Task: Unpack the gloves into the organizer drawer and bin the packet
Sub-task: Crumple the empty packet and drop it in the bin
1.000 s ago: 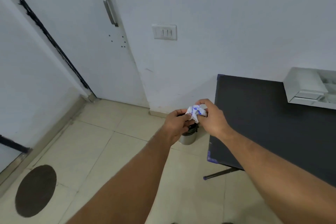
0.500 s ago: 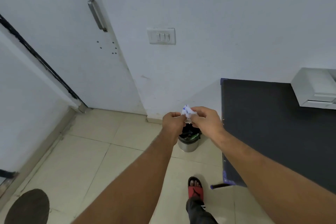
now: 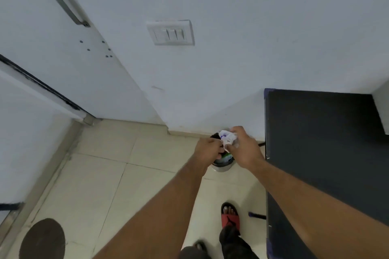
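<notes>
Packet (image 3: pixel 227 137) crumpled, pinched by left hand (image 3: pixel 209 149) and right hand (image 3: pixel 244 149) | bin (image 3: pixel 222 165) beneath, holding rubbish

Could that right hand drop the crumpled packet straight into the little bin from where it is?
Probably yes. The right hand holds the crumpled packet just above the bin on the floor, whose mouth looks open. Only the left hand hovers over part of it, beside the packet.

Vantage: one head-worn wide-angle camera, no second view to overlap.
Facing: forward and steeply down past both forearms, toward the wall (image 3: pixel 242 27) and floor (image 3: pixel 101 174).
Nearness: arm's length from the hands, which sit just right of centre.
Edges: door (image 3: pixel 52 52) upper left, dark surface (image 3: pixel 320 153) along the right.
</notes>
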